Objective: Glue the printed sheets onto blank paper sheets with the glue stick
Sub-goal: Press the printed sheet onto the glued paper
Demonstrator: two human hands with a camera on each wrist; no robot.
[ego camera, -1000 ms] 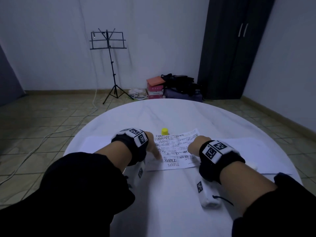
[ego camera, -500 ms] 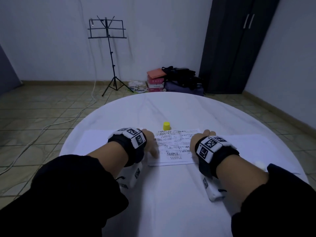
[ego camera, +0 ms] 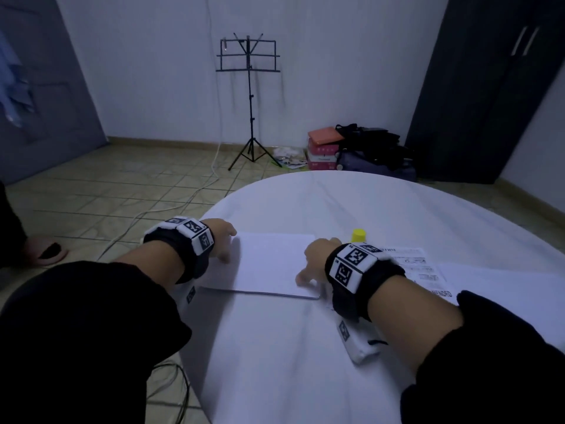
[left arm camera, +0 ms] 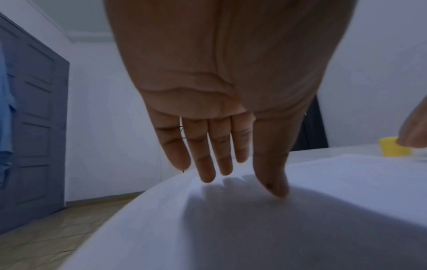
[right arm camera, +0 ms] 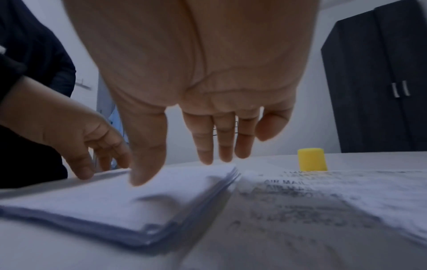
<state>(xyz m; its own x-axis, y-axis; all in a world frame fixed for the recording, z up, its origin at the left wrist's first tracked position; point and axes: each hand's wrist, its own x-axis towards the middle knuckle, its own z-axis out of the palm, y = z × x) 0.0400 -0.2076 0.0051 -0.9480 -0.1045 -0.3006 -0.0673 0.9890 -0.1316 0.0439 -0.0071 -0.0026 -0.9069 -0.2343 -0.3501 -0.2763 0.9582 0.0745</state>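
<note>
Left hand (ego camera: 221, 240) fingers straight, thumb down on blank stack (ego camera: 269, 264) left edge. Stack flat, long axis left-right. Right hand (ego camera: 315, 261) spread, thumb on stack's right edge. Printed sheet (ego camera: 419, 267) flat beside it; glue stick (ego camera: 358, 235) upright behind.

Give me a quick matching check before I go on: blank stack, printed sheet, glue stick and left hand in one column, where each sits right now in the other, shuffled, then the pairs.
Things:
1. blank stack
2. printed sheet
3. glue stick
4. left hand

Places:
A. upright behind the right hand
B. at the stack's left edge, fingers straight
C. between the two hands
D. flat on the table, right of the stack

Pairs: 1-C, 2-D, 3-A, 4-B
</note>
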